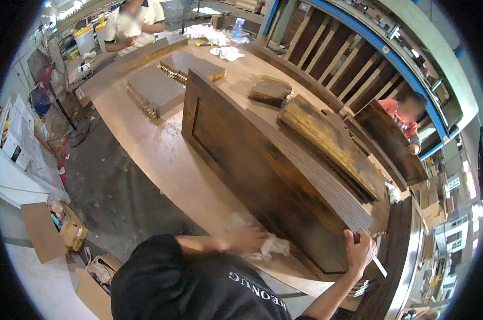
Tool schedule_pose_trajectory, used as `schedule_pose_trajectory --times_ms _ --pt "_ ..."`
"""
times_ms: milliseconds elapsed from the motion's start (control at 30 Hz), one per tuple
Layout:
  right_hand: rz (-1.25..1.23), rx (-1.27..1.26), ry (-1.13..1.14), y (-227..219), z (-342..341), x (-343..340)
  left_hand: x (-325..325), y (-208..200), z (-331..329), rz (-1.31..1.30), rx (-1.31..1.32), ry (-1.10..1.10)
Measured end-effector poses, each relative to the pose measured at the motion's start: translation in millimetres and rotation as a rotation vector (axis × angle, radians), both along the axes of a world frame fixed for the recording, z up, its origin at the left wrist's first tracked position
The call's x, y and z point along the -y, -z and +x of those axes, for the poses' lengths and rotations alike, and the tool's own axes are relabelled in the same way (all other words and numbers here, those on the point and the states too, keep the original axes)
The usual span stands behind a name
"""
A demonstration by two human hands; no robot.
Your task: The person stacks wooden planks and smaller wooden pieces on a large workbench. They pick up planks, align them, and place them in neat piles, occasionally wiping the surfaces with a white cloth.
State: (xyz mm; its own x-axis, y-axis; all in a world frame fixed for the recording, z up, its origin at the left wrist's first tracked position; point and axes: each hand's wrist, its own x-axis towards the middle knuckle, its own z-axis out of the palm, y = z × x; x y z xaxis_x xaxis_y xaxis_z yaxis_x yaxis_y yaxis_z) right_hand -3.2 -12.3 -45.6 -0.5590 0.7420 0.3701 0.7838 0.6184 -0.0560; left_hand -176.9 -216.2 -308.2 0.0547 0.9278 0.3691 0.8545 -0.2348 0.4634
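Note:
A dark brown wooden panel (pixel 262 178) with a recessed face and a raised frame stands tilted on its long edge on the table, across the middle of the view. My right hand (pixel 360 250) grips its near right end, the thumb on the upper edge and the fingers partly hidden. Low in front of the panel, my left hand (pixel 246 237) is smeared by motion, so its fingers cannot be made out. Right beside it, against the panel's lower edge, is a crumpled white cloth (pixel 276 246).
Stacked brown strips (pixel 332 144) lie behind the panel, with more bundles (pixel 156 93) at far left on the tan table (pixel 145 154). White rags (pixel 228 54) and a water bottle (pixel 237 29) are at the back. Two people work across the table, one holding a panel (pixel 393 141).

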Motion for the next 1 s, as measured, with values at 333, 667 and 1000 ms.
schedule_pose_trajectory --times_ms 333,667,1000 --pt "-0.282 0.272 -0.533 -37 -192 57 102 -62 -303 0.784 0.263 -1.139" --pt "-0.111 0.099 -0.589 14 -270 108 78 68 -331 0.830 1.347 -0.752" --pt "-0.134 0.041 -0.485 3 -268 121 145 43 -319 0.262 0.802 -0.679"
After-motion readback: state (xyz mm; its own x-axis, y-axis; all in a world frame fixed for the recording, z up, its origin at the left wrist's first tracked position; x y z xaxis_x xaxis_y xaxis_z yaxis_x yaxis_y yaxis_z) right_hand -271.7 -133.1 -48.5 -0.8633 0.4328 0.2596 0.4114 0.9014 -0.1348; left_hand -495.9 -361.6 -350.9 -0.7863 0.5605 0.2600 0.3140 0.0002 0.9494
